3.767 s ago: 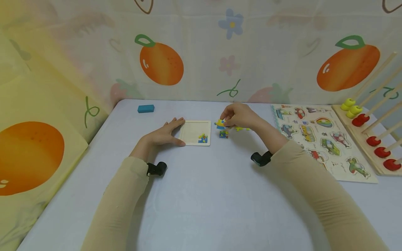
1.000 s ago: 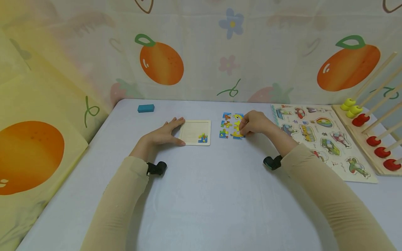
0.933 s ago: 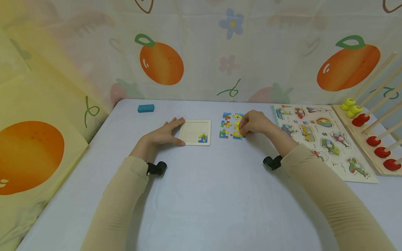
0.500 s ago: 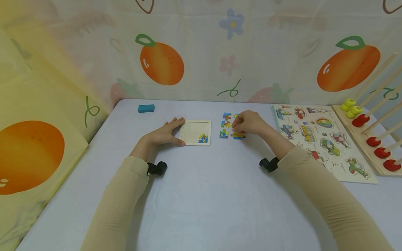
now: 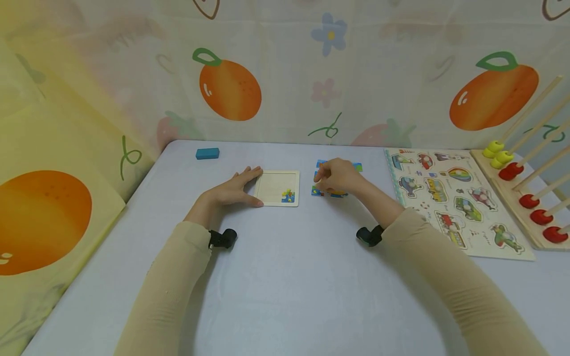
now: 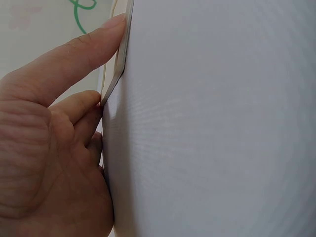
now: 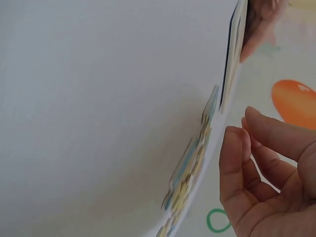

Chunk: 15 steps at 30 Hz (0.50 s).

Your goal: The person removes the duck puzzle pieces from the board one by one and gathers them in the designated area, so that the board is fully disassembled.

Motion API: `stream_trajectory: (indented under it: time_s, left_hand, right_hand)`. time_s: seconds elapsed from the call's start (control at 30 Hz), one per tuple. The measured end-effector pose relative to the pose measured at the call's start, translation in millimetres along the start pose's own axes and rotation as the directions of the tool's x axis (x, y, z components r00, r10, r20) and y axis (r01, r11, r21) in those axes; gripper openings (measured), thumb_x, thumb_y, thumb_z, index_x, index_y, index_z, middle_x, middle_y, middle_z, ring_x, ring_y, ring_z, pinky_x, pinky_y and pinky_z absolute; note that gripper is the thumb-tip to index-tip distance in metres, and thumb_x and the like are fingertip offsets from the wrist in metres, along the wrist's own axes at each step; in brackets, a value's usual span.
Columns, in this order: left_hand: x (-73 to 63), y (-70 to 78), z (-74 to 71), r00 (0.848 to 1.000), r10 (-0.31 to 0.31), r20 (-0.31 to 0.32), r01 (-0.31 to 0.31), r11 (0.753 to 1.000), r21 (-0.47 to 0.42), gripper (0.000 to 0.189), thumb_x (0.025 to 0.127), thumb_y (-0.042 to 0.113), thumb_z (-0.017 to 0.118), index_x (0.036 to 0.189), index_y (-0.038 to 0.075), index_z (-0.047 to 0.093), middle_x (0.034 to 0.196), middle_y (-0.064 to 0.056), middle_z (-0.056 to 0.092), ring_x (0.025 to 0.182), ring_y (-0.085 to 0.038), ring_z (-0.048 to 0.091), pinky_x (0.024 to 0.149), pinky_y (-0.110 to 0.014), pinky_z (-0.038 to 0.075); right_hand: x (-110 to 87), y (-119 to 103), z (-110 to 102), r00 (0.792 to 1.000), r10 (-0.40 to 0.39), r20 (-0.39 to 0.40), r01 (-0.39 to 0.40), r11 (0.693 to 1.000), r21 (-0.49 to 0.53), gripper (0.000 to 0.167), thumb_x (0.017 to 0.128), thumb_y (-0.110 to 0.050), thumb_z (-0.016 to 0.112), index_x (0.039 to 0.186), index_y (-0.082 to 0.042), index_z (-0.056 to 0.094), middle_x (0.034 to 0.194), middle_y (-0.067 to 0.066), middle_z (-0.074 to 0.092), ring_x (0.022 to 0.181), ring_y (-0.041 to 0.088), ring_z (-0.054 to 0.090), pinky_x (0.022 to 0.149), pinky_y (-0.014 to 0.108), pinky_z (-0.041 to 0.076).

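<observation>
My left hand (image 5: pixel 233 189) lies at the left side of a small wooden puzzle tray (image 5: pixel 269 190), fingers spread. In the left wrist view its thumb (image 6: pixel 106 37) rests on the tray's edge. A colourful jigsaw piece (image 5: pixel 288 196) sits in the tray's lower right corner. My right hand (image 5: pixel 339 175) hovers over the loose jigsaw pieces (image 5: pixel 357 167) right of the tray and hides most of them. The right wrist view shows its fingers (image 7: pixel 232 163) loosely curled, a small gap by the thumb, nothing visible between them. The loose pieces (image 7: pixel 185 173) lie flat beneath it.
A blue block (image 5: pixel 207 154) lies at the back left of the white table (image 5: pixel 285 287). To the right are a picture puzzle board (image 5: pixel 454 198) with vehicles and a wooden bead rack (image 5: pixel 507 190) with upright rods. A fruit-print cloth (image 5: pixel 285 74) hangs behind the table.
Earlier my right hand held a yellow and blue jigsaw piece; the pieces then lay in rows. Since then it has moved left across them, uncovering right-hand pieces. My left hand and the tray stay put.
</observation>
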<state>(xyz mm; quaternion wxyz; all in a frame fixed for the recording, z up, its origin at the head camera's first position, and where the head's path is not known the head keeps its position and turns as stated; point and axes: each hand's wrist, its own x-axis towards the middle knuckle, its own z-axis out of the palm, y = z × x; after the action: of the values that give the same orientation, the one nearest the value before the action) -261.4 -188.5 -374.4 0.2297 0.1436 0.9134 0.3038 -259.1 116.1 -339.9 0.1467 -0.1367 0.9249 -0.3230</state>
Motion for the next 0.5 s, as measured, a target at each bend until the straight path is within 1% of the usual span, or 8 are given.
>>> stream_trajectory:
  time_s: [0.2, 0.37, 0.5]
  left_hand:
    - [0.1, 0.5, 0.0, 1.000, 0.002, 0.001, -0.002, 1.000, 0.000, 0.099, 0.082, 0.035, 0.075, 0.160, 0.023, 0.015, 0.170, -0.001, -0.003, 0.155, -0.042, -0.013, 0.123, -0.066, -0.005]
    - [-1.1, 1.1, 0.4, 1.000, 0.002, -0.001, -0.002, 1.000, -0.005, 0.099, 0.082, 0.034, 0.074, 0.160, 0.023, 0.015, 0.170, 0.000, -0.003, 0.155, -0.042, -0.013, 0.123, -0.066, -0.005]
    - [-0.9, 0.2, 0.7, 1.000, 0.002, -0.005, -0.002, 1.000, -0.007, 0.099, 0.081, 0.034, 0.075, 0.160, 0.023, 0.016, 0.170, 0.001, -0.002, 0.155, -0.040, -0.014, 0.124, -0.065, -0.005]
  right_hand:
    - [3.3, -8.7, 8.4, 0.999, -0.042, 0.029, 0.042, 0.999, 0.021, 0.017, 0.086, -0.014, 0.072, 0.102, -0.006, 0.070, 0.071, 0.000, 0.060, 0.061, 0.012, 0.056, 0.060, 0.022, 0.045]
    - [7.3, -16.1, 15.8, 0.997, -0.057, 0.047, 0.056, 0.998, 0.023, 0.018, 0.085, -0.014, 0.072, 0.101, -0.008, 0.071, 0.074, -0.002, 0.058, 0.066, 0.012, 0.053, 0.058, 0.022, 0.044]
    - [9.6, -23.3, 22.1, 0.996, -0.074, 0.057, 0.072, 0.997, 0.034, 0.016, 0.083, -0.011, 0.071, 0.099, -0.007, 0.071, 0.073, -0.002, 0.059, 0.069, 0.012, 0.052, 0.061, 0.021, 0.042]
